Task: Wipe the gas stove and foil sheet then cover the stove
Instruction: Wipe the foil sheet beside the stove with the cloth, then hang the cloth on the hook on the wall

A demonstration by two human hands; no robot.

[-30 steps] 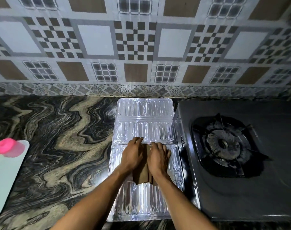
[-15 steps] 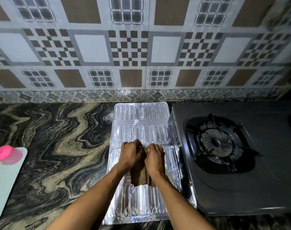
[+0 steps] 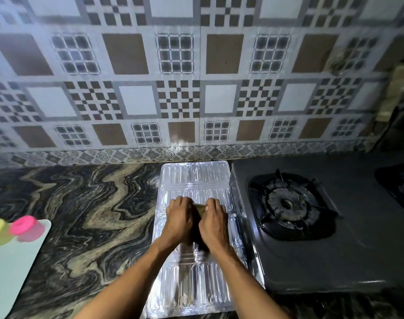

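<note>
Head view, left hand [image 3: 179, 221], right hand [image 3: 213, 223], grips holding cloth [image 3: 200, 207], atop foil sheet [image 3: 194, 178]

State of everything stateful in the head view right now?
gas stove: uncovered.
burner: unlit, pan support on.
foil sheet: flat on counter, left of gas stove.
cloth: folded, pressed onto foil sheet.
left hand: grips cloth, fingers curled.
right hand: grips cloth, fingers curled.

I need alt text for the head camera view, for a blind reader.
A person's left hand and right hand hold a brown cloth down on a shiny foil sheet lying on a marbled counter beside a dark gas stove. A pink-capped bottle stands at far left.
</note>
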